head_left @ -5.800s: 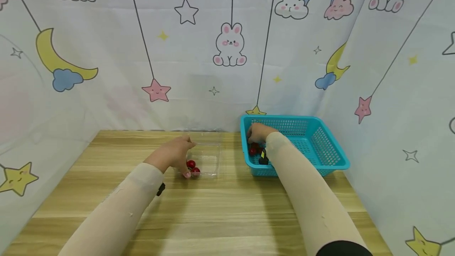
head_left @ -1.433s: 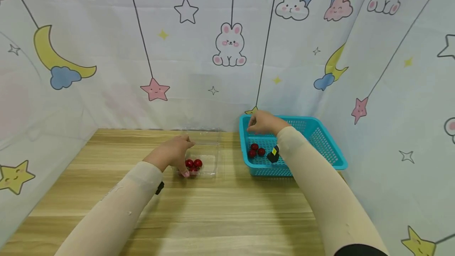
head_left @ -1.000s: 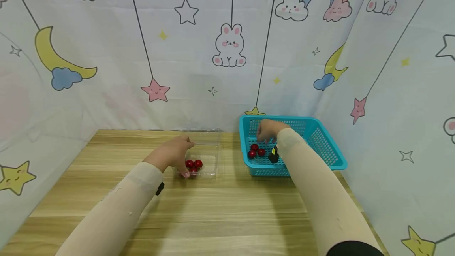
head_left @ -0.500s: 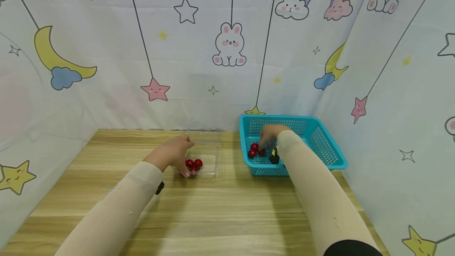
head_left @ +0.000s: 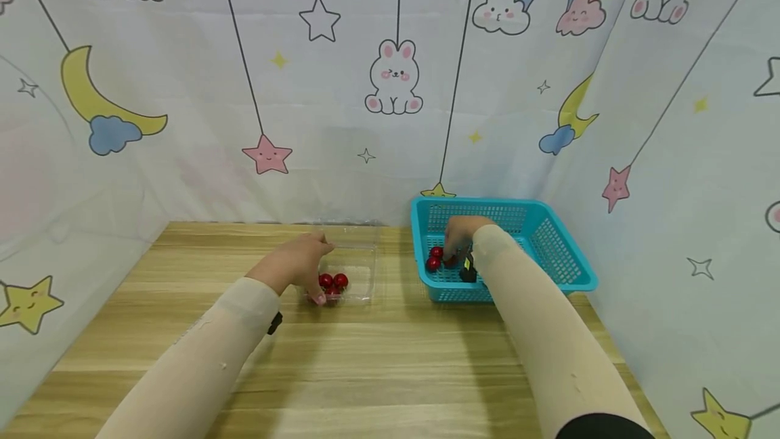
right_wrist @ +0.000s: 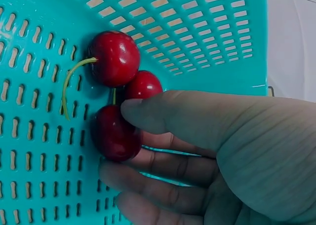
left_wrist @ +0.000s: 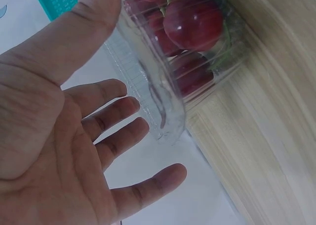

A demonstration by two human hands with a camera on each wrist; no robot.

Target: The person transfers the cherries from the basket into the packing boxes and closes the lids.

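Note:
My right hand (head_left: 466,232) is down inside the turquoise basket (head_left: 567,249), at its left end. In the right wrist view, its thumb and fingers pinch a dark red cherry (right_wrist: 116,136). Against that one sit a cherry with a curved green stem (right_wrist: 114,57) and a smaller-looking cherry (right_wrist: 145,84). My left hand (head_left: 295,263) is at the left side of an open clear plastic box (head_left: 359,283). The left thumb is right at the box's rim, and the other fingers stretch out loosely beside its wall. Several cherries (left_wrist: 192,22) lie in the box, partly covered by the thumb in the head view.
The box and basket stand apart near the back of the wood-grain table (head_left: 378,364), the basket to the right. Behind them hangs a white curtain (head_left: 341,127) with cartoon prints, and it continues along both sides. The box's clear lid (head_left: 347,232) stands open at the back.
My right hand has come down from above the basket's back left onto a cherry. The box shows more cherries than in the oldest frame. My left hand has stayed at the box.

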